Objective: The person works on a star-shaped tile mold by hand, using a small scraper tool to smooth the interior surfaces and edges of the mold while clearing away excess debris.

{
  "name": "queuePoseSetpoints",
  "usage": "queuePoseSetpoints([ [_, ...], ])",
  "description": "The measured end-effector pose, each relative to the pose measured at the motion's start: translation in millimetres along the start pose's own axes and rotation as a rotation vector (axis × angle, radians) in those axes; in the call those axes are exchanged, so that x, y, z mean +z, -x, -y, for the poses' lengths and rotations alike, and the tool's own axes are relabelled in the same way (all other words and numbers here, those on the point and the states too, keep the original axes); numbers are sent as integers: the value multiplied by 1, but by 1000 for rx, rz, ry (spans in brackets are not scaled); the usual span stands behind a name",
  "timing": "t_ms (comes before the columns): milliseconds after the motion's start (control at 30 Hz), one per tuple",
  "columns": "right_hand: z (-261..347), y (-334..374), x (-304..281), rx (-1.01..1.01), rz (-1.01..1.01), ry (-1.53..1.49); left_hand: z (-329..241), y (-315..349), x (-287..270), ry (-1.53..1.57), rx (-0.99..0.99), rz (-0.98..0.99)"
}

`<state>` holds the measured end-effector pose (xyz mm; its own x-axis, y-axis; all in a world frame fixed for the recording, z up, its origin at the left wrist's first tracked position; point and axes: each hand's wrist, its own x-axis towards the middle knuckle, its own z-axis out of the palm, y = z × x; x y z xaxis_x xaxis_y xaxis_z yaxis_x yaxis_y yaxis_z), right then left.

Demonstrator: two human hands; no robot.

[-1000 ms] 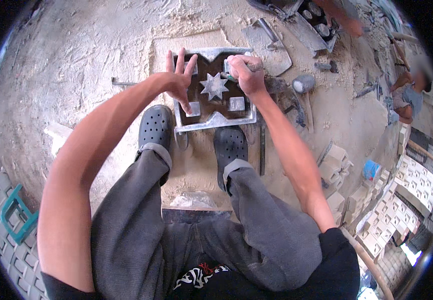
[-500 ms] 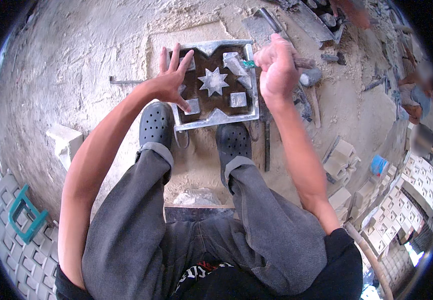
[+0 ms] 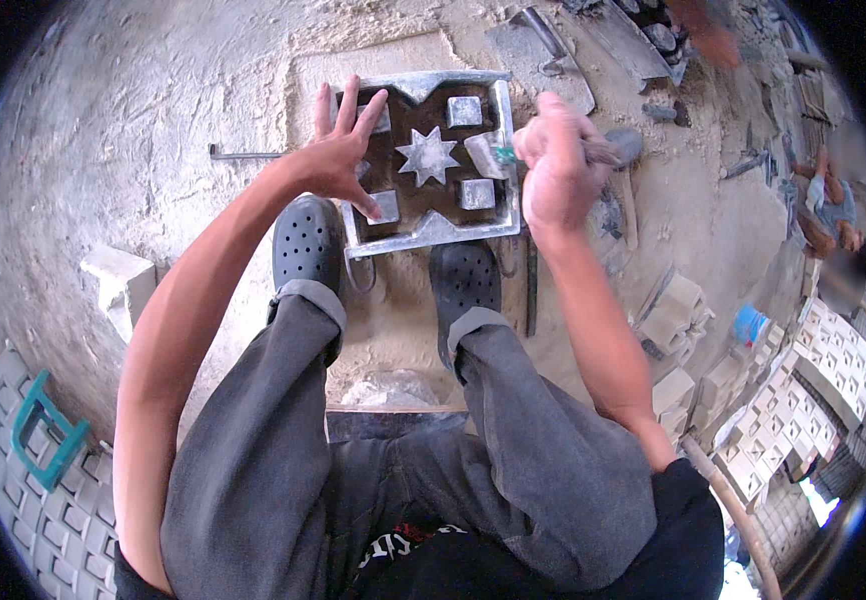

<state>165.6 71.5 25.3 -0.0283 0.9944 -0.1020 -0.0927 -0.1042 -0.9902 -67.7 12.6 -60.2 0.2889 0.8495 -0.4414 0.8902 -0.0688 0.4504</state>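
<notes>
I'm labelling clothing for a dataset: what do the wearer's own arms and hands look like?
The left hand and right hand are both ungloved, with no watch or bracelet visible. The right is blurred, so finer details can't be told. The forearms are uncovered; short, plain black sleeves end above the elbows.

the left arm bends outward, the left hand spread with fingers fanned forward. the right arm reaches forward, the right hand curled tight and slightly blurred.
</notes>
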Motion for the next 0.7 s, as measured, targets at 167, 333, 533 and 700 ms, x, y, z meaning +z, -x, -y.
queuePoseSetpoints([
  [167, -47, 3, -3, -96, -56, 310, -9, -6, -2, 3, 5, 29],
  [333, -21, -10, 16, -23, -9, 229, 0, -1, -2, 23, -28, 41],
  [533, -63, 1, -8, -164, 141, 428, -20, -9, -16, -4, -36, 110],
  [700, -7, -20, 26, -67, 18, 249, -10, -2, -13, 8, -32, 107],
])
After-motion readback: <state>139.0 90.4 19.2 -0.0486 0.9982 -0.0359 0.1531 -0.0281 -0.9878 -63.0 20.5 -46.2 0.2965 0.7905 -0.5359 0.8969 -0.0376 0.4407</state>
